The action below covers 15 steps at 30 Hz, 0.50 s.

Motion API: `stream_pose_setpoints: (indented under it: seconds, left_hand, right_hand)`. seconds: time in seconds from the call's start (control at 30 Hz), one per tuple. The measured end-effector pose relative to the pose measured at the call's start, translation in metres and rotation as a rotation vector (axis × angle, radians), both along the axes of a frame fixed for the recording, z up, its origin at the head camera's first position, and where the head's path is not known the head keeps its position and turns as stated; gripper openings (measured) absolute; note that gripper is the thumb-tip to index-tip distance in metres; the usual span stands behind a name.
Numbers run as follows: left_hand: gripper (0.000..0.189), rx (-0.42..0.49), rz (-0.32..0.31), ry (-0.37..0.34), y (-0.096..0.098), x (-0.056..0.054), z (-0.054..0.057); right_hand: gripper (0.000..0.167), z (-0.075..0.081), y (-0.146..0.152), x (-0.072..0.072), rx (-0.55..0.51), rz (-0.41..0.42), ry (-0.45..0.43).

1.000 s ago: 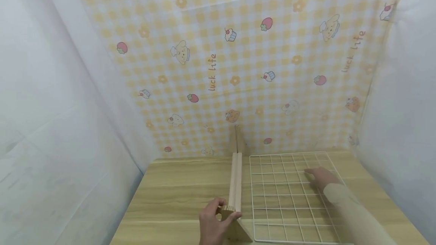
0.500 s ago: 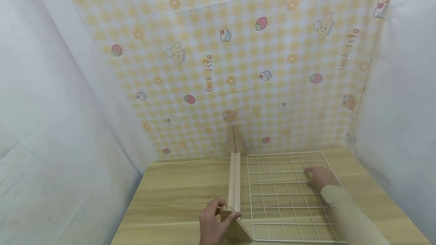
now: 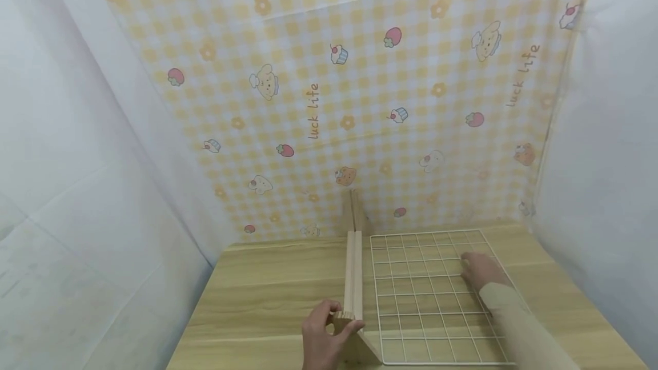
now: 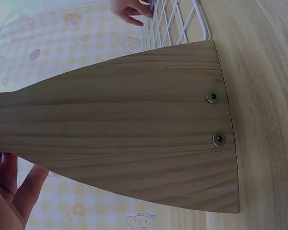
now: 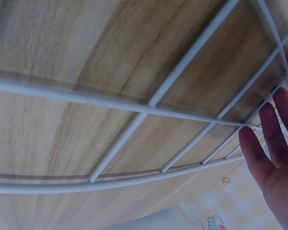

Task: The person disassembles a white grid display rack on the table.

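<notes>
A wooden stand (image 3: 353,273) made of two parallel rails between upright end panels lies lengthwise down the table. My left hand (image 3: 324,336) grips the top of its near end panel (image 4: 115,120), thumb on one side and fingers on the other. Two metal bolts (image 4: 212,97) show low on that panel. To the right of the stand is a white wire grid (image 3: 437,314). My right hand (image 3: 483,270) is at the grid's far right part. In the right wrist view its fingers (image 5: 252,148) are spread, fingertips right at the wires, not curled round them.
The wood-grain table (image 3: 272,290) extends left of the stand and right of the grid. A yellow checked cloth (image 3: 370,90) covers the back wall. White sheets (image 3: 606,147) hang at both sides.
The grid has shifted slightly left, its left edge closer to the stand. My right hand's fingers have drawn in a little. My left hand keeps its grip on the panel.
</notes>
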<state>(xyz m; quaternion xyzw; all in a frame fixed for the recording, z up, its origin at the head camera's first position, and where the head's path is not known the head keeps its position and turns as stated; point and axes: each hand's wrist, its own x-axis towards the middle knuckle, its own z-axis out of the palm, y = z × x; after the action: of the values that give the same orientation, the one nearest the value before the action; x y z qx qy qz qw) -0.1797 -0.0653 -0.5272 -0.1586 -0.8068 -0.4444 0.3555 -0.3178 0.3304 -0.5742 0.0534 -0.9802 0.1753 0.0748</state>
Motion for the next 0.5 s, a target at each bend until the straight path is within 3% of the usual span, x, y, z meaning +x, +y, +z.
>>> stream_pose_setpoints:
  seconds: [0.23, 0.5]
  left_hand:
    - [0.039, -0.025, 0.020, 0.018, 0.000, 0.000, -0.001]
    - [0.041, -0.051, 0.030, 0.046, 0.003, -0.002, -0.001]
  right_hand:
    - [0.034, -0.003, -0.004, -0.003, 0.065, -0.003, -0.007]
    - [0.027, -0.022, 0.013, -0.012, 0.061, -0.045, -0.005]
